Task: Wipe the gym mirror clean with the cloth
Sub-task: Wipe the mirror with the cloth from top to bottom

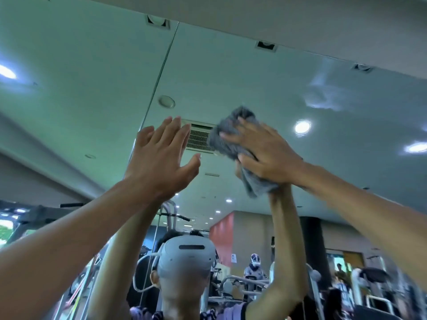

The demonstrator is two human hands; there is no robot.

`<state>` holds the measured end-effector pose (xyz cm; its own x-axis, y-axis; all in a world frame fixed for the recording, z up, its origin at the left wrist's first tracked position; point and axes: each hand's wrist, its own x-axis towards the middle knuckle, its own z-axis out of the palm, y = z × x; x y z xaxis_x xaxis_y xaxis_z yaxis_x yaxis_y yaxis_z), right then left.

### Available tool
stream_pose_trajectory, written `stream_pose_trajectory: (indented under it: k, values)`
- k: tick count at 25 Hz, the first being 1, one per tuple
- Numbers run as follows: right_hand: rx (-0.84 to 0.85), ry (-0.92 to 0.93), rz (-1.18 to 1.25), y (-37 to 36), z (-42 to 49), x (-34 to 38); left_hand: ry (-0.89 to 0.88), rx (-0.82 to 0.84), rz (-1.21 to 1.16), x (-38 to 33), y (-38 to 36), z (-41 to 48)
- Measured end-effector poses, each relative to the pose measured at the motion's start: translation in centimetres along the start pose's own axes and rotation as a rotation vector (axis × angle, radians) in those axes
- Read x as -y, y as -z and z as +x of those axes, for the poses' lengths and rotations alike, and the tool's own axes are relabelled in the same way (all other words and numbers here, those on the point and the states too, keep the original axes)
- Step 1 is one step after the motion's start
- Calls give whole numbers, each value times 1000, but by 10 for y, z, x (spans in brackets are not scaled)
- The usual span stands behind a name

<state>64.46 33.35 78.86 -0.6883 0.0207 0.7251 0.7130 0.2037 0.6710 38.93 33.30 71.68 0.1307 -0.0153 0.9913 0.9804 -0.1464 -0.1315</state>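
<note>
2 arms raised. Right hand (265,153): fingers spread, pressing grey cloth (231,137) against mirror (231,72); cloth bunched under the palm, a tail hanging below it. Left hand (161,158) just beside: fingers straight, close together, holding nothing.

Reaches both bare forearms up and away, wrists nearly level. Holds left hand (159,162) flat, fingers straight and close together, thumb angled out to the right, gripping nothing. Presses right hand (265,155), back facing near, with fingers spread over a bunched grey cloth (227,148), thumb low against it.
</note>
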Motion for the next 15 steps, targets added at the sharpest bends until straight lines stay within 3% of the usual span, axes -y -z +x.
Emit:
stream_pose_trajectory:
  k: [2,3,6,8,9,13,14,15]
  values:
    - [55,133,-64,8,-18,-26,7,14,-13,1,0,-2]
    - [38,36,-68,14,-16,-40,3,21,-11,2,0,-4]
    - [-139,-499,-17,15,19,-32,-4,40,-4,2,-2,-14]
    - [-203,-655,-23,4,40,16,-8,42,-6,2,-3,-18]
    - [-217,-580,-28,-4,38,38,-8,41,-6,3,-2,-18]
    - [-42,140,-64,-6,-20,43,-29,24,-1,6,-4,-26]
    - [-27,161,-71,1,-24,25,-37,10,-5,7,-4,-30]
    - [-51,57,-58,5,-23,9,-43,-5,-11,7,-5,-33]
